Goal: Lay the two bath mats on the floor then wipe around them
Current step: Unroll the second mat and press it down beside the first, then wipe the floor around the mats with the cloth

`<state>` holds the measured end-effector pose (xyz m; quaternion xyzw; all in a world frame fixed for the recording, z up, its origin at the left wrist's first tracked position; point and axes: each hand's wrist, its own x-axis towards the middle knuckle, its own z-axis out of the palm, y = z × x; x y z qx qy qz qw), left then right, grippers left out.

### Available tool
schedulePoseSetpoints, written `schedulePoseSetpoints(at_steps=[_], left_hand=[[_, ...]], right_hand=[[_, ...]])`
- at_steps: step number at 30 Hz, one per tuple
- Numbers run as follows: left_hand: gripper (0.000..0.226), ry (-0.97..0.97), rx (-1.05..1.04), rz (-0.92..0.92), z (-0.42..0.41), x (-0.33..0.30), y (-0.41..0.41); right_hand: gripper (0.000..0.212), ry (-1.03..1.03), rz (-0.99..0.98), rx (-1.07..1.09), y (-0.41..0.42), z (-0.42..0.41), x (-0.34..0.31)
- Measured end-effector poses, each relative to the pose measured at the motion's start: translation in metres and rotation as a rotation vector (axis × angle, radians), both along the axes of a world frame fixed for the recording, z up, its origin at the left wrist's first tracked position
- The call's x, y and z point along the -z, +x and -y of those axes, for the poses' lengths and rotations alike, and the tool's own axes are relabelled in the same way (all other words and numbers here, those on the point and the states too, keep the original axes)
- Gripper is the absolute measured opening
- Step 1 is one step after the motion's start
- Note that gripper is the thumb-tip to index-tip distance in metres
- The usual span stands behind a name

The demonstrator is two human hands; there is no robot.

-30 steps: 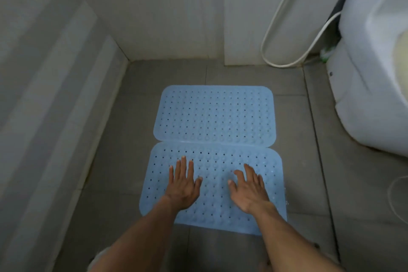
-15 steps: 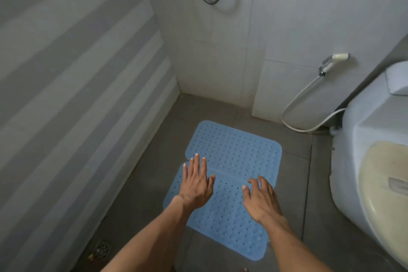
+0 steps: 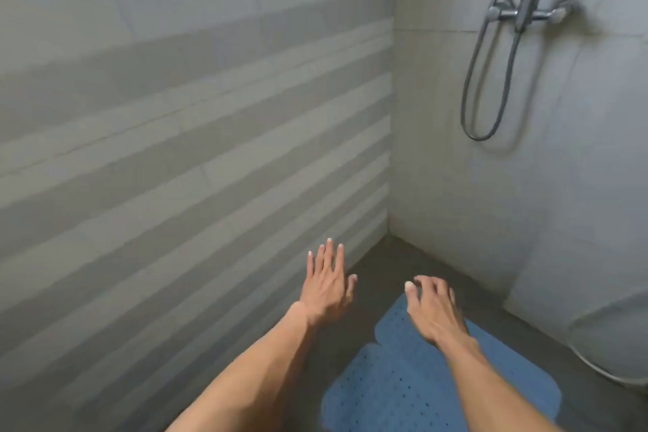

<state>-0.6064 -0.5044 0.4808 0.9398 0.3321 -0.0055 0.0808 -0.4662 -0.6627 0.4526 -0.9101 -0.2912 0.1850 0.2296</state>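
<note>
Two blue perforated bath mats lie flat side by side on the grey floor at the bottom of the view: the near mat (image 3: 413,393) and the far mat (image 3: 396,326), partly hidden by my right arm. My left hand (image 3: 328,286) is raised in the air left of the mats, fingers spread, holding nothing. My right hand (image 3: 433,312) hovers over the far mat with fingers loosely curled and apart, also holding nothing.
A striped tiled wall (image 3: 175,151) fills the left side. On the white wall ahead hang a shower mixer (image 3: 526,10) and its looped hose (image 3: 487,91). A white hose (image 3: 603,368) curves along the floor at the lower right.
My hands have lifted off the near mat into the air. The view has swung up and left, so the toilet is out of sight and the walls fill the frame.
</note>
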Motion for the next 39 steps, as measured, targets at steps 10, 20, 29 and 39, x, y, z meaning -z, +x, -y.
schedulePoseSetpoints(at_steps=[10,20,29,39], left_hand=[[0.07,0.183,-0.472,0.127,-0.083,-0.107,-0.148],[0.063,0.432,-0.989,0.2,-0.049,-0.175,-0.318],[0.037,0.499,-1.591,0.352,0.002,-0.207,-0.433],[0.026,0.381,-1.706,0.403,-0.017,-0.205,-0.475]], right_hand=[[0.048,0.201,0.101,-0.441,-0.08,-0.156,-0.105],[0.046,0.369,0.092,-0.933,-0.231,-0.239,-0.187],[0.047,0.343,0.088,-1.411,-0.396,-0.247,-0.205],[0.052,0.399,0.132,-1.622,-0.519,-0.284,-0.234]])
